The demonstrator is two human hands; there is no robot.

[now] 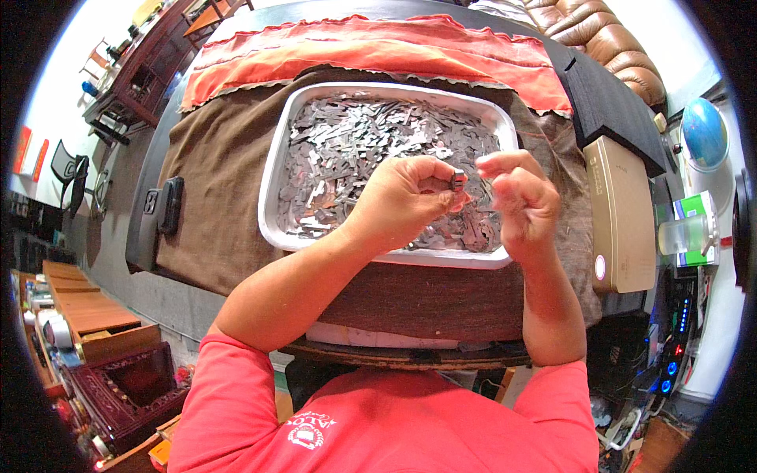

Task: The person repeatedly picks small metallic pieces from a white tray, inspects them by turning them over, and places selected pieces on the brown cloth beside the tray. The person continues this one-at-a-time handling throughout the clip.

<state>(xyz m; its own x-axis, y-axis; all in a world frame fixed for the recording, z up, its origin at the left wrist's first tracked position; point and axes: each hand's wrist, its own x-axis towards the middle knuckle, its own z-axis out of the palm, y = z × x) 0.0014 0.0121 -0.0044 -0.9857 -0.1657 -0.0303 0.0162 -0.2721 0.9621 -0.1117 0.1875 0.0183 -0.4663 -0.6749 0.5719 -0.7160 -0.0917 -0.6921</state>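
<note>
A white rectangular tray [271, 177] filled with many small flat metal pieces [355, 136] lies on a brown cloth. Above its right half, my left hand [408, 195] pinches a small stack of metal pieces [458, 180] between thumb and fingers. My right hand [523, 198] is raised over the tray's right edge, a short gap from the stack. Its fingers are bent and somewhat blurred, and no piece shows between them.
An orange-red cloth [355, 56] lies behind the tray. Left are a phone [151, 201] and a black case-like object [171, 204]. A tan box [621, 219] and a black foam-like block [615, 112] stand right. The rounded table edge [414, 356] is near my body.
</note>
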